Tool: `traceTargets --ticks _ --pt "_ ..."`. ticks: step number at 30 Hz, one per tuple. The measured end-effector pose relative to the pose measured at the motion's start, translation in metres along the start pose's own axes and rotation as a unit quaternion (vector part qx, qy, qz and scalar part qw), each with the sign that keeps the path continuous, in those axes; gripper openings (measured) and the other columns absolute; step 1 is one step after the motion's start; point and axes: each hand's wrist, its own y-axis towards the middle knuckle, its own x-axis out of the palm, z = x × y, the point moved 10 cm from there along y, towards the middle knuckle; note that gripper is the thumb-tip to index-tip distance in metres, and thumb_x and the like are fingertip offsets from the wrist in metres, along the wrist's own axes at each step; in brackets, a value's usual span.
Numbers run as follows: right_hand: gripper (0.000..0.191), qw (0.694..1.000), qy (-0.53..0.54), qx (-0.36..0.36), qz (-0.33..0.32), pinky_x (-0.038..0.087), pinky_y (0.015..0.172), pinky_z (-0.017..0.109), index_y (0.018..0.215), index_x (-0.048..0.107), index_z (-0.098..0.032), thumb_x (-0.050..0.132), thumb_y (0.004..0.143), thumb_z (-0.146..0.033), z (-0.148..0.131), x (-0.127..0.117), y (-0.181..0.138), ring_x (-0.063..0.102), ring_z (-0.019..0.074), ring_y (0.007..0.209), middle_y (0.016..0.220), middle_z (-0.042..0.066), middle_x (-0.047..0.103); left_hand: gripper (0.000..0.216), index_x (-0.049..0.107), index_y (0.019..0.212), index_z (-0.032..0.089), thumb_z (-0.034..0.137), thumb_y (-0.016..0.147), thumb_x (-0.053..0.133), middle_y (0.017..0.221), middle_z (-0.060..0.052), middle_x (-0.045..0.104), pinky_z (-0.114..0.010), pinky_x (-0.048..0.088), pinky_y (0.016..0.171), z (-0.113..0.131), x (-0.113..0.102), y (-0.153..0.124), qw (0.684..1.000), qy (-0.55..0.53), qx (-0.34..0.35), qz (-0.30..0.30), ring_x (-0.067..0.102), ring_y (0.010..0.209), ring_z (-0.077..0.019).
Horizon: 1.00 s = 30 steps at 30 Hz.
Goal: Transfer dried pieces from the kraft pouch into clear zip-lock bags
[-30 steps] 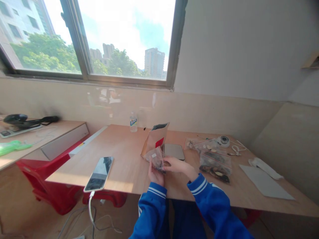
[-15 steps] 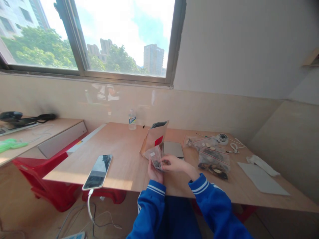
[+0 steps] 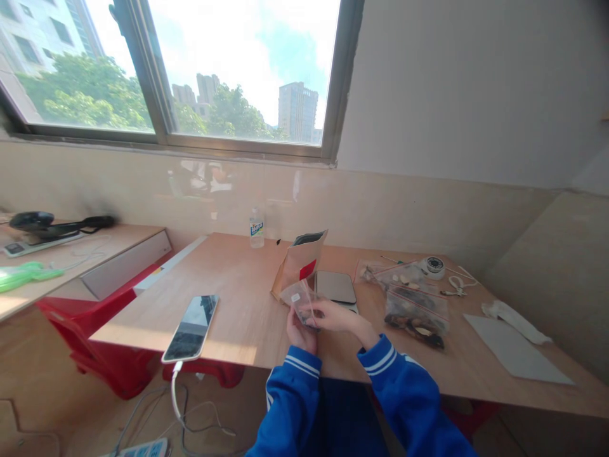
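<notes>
A small clear zip bag (image 3: pixel 301 300) with dark pieces inside is held upright just above the wooden table (image 3: pixel 242 304). My left hand (image 3: pixel 299 333) grips its lower part from below. My right hand (image 3: pixel 335 315) pinches its right side, fingers closed on the plastic. Both arms wear blue sleeves with white stripes. Right behind the bag stands an open brown paper pouch (image 3: pixel 299 261) with a red label, and a flat grey scale (image 3: pixel 335 287) lies beside it.
Several filled clear bags (image 3: pixel 415 312) lie to the right. A phone (image 3: pixel 191 327) on a cable lies at the left front edge. A water bottle (image 3: pixel 256 228) stands by the wall. A white sheet (image 3: pixel 516 349) and a round tape roll (image 3: pixel 434 266) lie far right.
Both hands have kept hold of the small bag and turned it slightly, with the top leaning left. The camera view has shifted a little.
</notes>
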Motion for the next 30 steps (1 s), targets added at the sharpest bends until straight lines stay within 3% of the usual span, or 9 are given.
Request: traceTargets --ticks 6,13,18,23,26,30 --pt "0.028 1.000 -0.007 0.006 -0.004 0.045 0.074 0.026 0.092 0.070 -0.017 0.046 0.080 -0.010 0.006 0.004 0.003 0.061 0.0172 0.079 0.093 0.004 0.070 0.035 0.065 0.108 0.014 0.032 0.086 0.045 0.111 -0.012 0.066 -0.036 0.047 0.094 0.001 0.002 0.001 1.000 0.015 0.009 -0.025 0.060 0.108 -0.0244" --pt "0.030 0.995 -0.008 0.039 0.087 0.048 0.075 0.028 0.097 0.063 -0.015 0.058 0.068 -0.008 -0.006 -0.010 0.004 0.062 0.0218 0.084 0.100 0.008 0.068 0.040 0.055 0.124 0.018 0.030 0.086 0.046 0.124 -0.011 0.059 -0.037 0.045 0.098 0.004 0.004 0.001 0.999 0.006 0.023 -0.034 0.054 0.116 -0.0246" --pt "0.025 0.993 -0.034 0.071 0.087 0.047 0.072 0.028 0.092 0.064 -0.015 0.058 0.069 -0.009 -0.007 -0.010 0.000 0.062 0.0221 0.082 0.097 0.009 0.068 0.039 0.055 0.123 0.018 0.028 0.088 0.042 0.124 -0.010 0.060 -0.036 0.047 0.095 0.004 0.006 -0.001 0.999 -0.004 0.019 -0.025 0.055 0.115 -0.0244" --pt "0.012 0.993 -0.046 0.048 0.100 0.046 0.072 0.028 0.082 0.065 -0.016 0.056 0.074 -0.014 -0.006 -0.009 -0.001 0.062 0.0203 0.078 0.091 0.007 0.070 0.040 0.054 0.125 0.020 0.028 0.089 0.039 0.123 -0.008 0.060 -0.035 0.046 0.096 0.005 0.004 -0.001 0.999 0.006 0.029 -0.018 0.055 0.115 -0.0221" --pt "0.014 0.989 -0.060 0.037 0.129 0.046 0.077 0.028 0.081 0.065 -0.016 0.053 0.075 -0.011 -0.004 -0.012 -0.001 0.062 0.0210 0.083 0.092 0.008 0.069 0.040 0.055 0.124 0.020 0.030 0.088 0.042 0.120 -0.008 0.062 -0.035 0.045 0.098 0.004 0.001 0.002 0.999 0.010 0.025 -0.022 0.056 0.114 -0.0217" --pt "0.032 0.985 -0.086 0.031 0.149 0.043 0.089 0.033 0.099 0.065 -0.015 0.051 0.073 -0.003 0.000 -0.012 0.001 0.060 0.0243 0.099 0.107 0.010 0.067 0.036 0.060 0.117 0.019 0.031 0.088 0.043 0.113 -0.008 0.065 -0.034 0.044 0.098 0.001 -0.001 0.005 0.999 0.022 0.012 -0.030 0.058 0.111 -0.0214"
